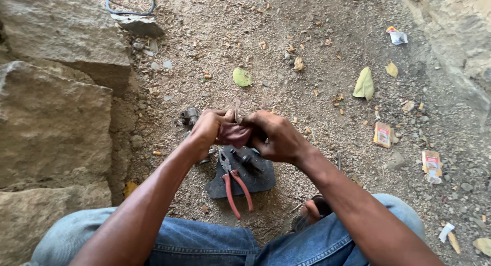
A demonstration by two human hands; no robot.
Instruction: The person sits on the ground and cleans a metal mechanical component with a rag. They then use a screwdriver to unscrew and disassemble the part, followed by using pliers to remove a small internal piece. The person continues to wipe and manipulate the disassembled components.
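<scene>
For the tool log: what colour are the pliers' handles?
Red, seen in the head view: pliers lying on a dark mat.

An outdoor dirt patch: gravelly ground (317, 82), rough stone blocks (51, 117), fallen leaves (364, 84), scattered litter (382, 134).

Bare, gritty dirt ground (317, 82) carries everything here. A dark flat mat (258, 181) lies on it, with red-handled pliers (236, 186) resting across the mat. A small grey metal part (190, 115) sits on the dirt just beyond it. Yellow-green leaves (364, 84), small printed wrappers (382, 135) and pebbles are scattered about, and large rough stone blocks (51, 123) stand along one side.
</scene>
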